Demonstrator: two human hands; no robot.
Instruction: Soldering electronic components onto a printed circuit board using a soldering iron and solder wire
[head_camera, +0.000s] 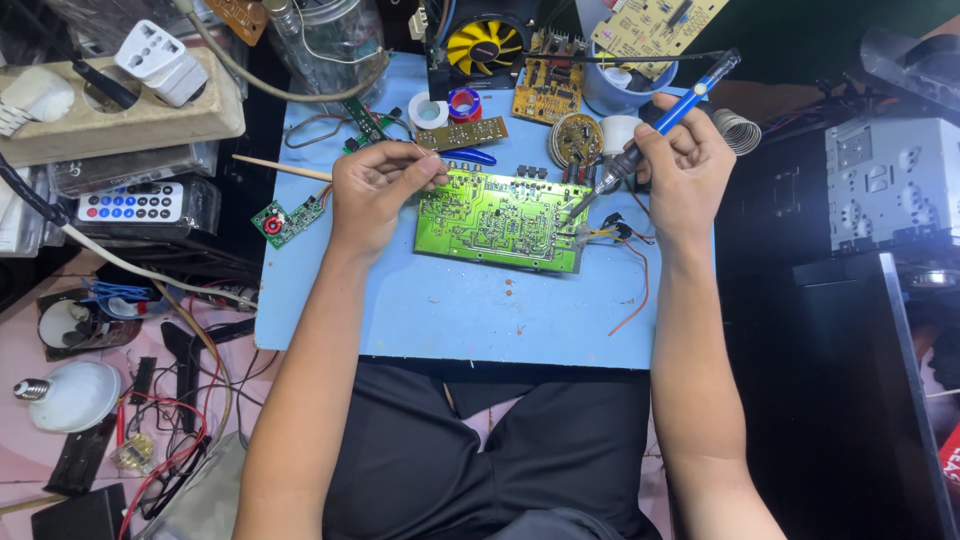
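A green circuit board lies solder side up on a blue mat. My right hand grips a blue-handled soldering iron, whose tip touches the board's right edge near some loose wires. My left hand rests at the board's upper left corner, its fingers pinched on a thin strand, probably solder wire; the strand is too thin to make out clearly.
Small circuit boards, a solder spool, a yellow fan and a coiled iron stand crowd the mat's far side. A power strip, remote and bulb sit left. A metal chassis stands right.
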